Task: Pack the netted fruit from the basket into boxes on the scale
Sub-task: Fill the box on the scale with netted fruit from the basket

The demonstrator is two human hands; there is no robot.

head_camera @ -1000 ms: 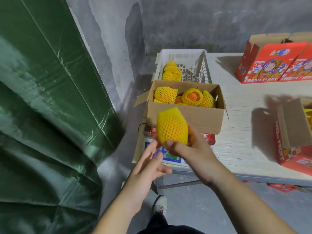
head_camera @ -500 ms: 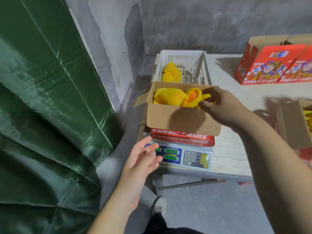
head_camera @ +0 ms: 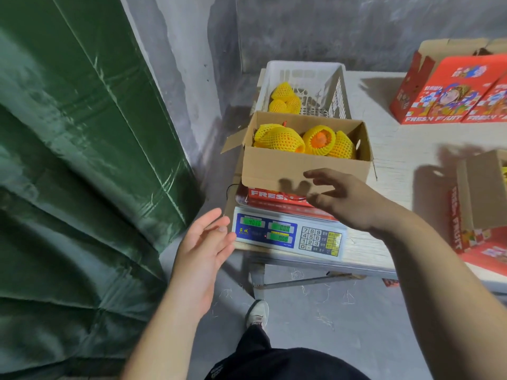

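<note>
Both hands empty, fingers spread: right hand (head_camera: 348, 198) before brown cardboard box (head_camera: 301, 171) on white digital scale (head_camera: 288, 237), left hand (head_camera: 203, 242) off bench's left corner.

Person — bare forearms, no sleeves in view; left hand (head_camera: 204, 249) and right hand (head_camera: 347, 200) ungloved; black trousers (head_camera: 274, 360); white-and-grey sneaker (head_camera: 258, 314).

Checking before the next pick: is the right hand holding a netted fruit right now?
No, the right hand is open and empty in front of the box on the scale.
</note>
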